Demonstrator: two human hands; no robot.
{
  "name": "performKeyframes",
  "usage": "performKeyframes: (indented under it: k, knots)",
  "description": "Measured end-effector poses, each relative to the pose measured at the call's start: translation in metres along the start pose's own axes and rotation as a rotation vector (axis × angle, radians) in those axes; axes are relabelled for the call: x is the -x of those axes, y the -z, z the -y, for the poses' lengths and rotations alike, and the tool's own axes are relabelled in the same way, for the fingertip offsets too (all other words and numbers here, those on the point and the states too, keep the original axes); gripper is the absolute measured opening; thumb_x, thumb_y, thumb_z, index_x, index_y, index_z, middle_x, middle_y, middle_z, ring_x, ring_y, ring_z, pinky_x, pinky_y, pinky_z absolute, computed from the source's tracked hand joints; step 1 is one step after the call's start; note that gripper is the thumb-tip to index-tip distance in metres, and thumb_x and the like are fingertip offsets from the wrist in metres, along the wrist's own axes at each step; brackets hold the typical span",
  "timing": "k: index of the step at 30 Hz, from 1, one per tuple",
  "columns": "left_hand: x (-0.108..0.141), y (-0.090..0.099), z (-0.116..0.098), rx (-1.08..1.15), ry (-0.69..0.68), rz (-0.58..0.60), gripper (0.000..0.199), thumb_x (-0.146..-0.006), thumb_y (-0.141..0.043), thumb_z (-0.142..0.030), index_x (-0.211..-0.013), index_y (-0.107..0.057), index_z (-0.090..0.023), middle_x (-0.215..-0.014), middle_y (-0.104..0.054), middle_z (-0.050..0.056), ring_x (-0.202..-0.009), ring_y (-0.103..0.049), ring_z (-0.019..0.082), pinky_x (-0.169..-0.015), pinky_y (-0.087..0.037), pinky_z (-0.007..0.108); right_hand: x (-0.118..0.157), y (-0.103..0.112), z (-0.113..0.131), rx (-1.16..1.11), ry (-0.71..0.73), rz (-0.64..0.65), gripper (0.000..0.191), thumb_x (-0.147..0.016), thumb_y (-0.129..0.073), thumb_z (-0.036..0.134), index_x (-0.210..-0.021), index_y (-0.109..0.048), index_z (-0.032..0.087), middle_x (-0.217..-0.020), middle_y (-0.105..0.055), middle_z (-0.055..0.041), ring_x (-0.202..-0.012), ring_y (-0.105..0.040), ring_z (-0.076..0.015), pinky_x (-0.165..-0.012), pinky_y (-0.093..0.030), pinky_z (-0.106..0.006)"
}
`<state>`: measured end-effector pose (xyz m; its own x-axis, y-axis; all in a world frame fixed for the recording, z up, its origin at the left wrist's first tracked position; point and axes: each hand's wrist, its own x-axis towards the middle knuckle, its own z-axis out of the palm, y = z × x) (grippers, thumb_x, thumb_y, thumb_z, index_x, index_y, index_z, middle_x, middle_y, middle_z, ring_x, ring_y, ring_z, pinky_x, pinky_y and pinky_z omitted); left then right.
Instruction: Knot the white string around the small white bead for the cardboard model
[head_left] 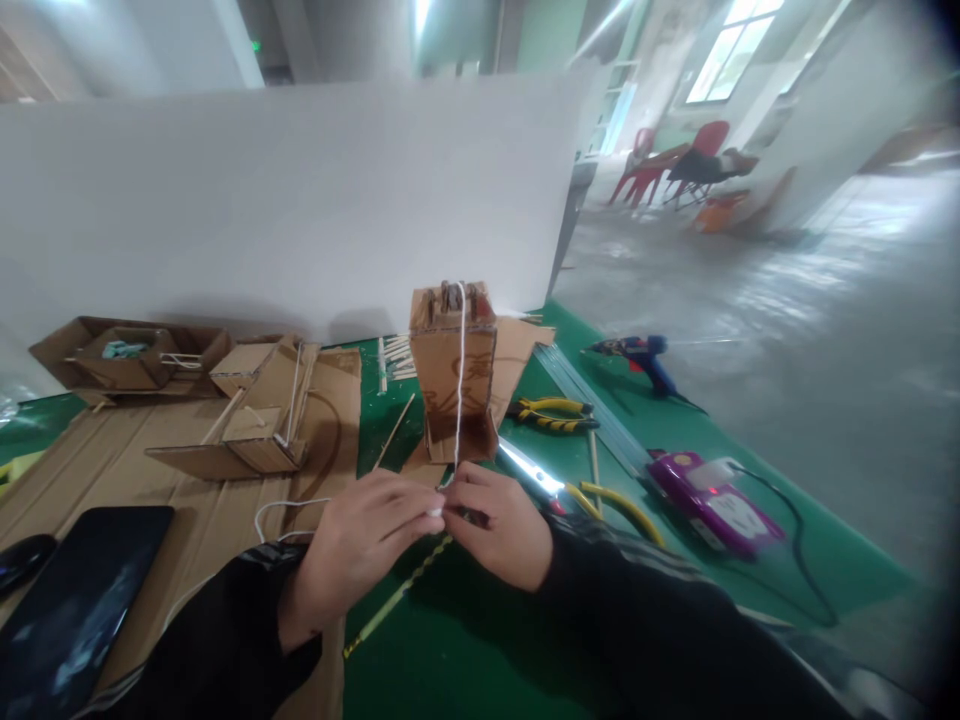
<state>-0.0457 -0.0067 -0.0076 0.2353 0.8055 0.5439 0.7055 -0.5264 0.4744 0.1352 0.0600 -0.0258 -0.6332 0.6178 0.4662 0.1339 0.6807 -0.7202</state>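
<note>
A tall cardboard structure [454, 375] stands upright on the green table. White string [460, 380] runs from its top down its front to my hands. My left hand [367, 540] is closed with thumb and fingertips pinched on a small white bit of the string. Touching it from the right, my right hand [499, 525] is closed too, its fingertips pinched around the string just below the structure. A thin yellowish twisted stick [397, 597] lies under my hands. More loose string [289, 504] trails over the cardboard sheet to the left.
Yellow-handled pliers [555, 413], scissors [532, 470], a glue gun [641, 360] and a purple power strip [716, 503] lie at right. Cardboard boxes [259, 430], a dark phone or tablet [94, 590] and a cardboard sheet [202, 520] occupy the left. A white panel [300, 200] rises behind.
</note>
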Motion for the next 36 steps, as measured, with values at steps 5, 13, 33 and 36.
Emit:
performKeyframes:
  k: [5, 13, 33, 36]
  knots:
    - [0.002, -0.002, 0.010, 0.044, 0.080, -0.058, 0.013, -0.081, -0.069, -0.025, -0.094, -0.069, -0.022, -0.085, -0.074, 0.002, -0.078, -0.066, 0.016, -0.070, -0.052, 0.027, 0.000, 0.000, 0.002, -0.028, 0.032, 0.015, 0.011, -0.083, -0.060, 0.015, -0.078, -0.070, 0.016, -0.072, -0.056, -0.0021, -0.057, -0.050, -0.0098, -0.053, -0.041, -0.021]
    - [-0.001, 0.002, 0.025, 0.216, 0.054, 0.015, 0.010, -0.076, -0.074, -0.025, -0.084, -0.070, -0.020, -0.081, -0.074, 0.003, -0.077, -0.066, 0.016, -0.069, -0.053, 0.025, 0.000, 0.005, 0.002, -0.041, 0.045, 0.058, 0.014, -0.083, -0.057, 0.013, -0.079, -0.071, 0.014, -0.070, -0.052, -0.0021, -0.057, -0.049, -0.0100, -0.052, -0.040, -0.021]
    - [0.009, -0.006, 0.007, 0.005, 0.226, 0.100, 0.025, -0.085, -0.064, -0.030, -0.108, -0.057, -0.023, -0.095, -0.070, 0.002, -0.086, -0.067, 0.016, -0.076, -0.051, 0.027, -0.001, 0.009, 0.002, 0.051, 0.110, -0.076, 0.013, -0.089, -0.054, 0.015, -0.088, -0.067, 0.018, -0.079, -0.058, -0.0044, -0.066, -0.055, -0.0128, -0.061, -0.047, -0.024]
    - [0.010, -0.006, 0.004, 0.038, 0.204, 0.089, 0.027, -0.084, -0.065, -0.029, -0.109, -0.057, -0.025, -0.096, -0.070, 0.001, -0.087, -0.067, 0.015, -0.080, -0.051, 0.027, -0.002, 0.011, 0.004, 0.022, 0.089, -0.090, 0.012, -0.088, -0.056, 0.015, -0.088, -0.068, 0.017, -0.078, -0.057, -0.0041, -0.067, -0.055, -0.0127, -0.062, -0.047, -0.024]
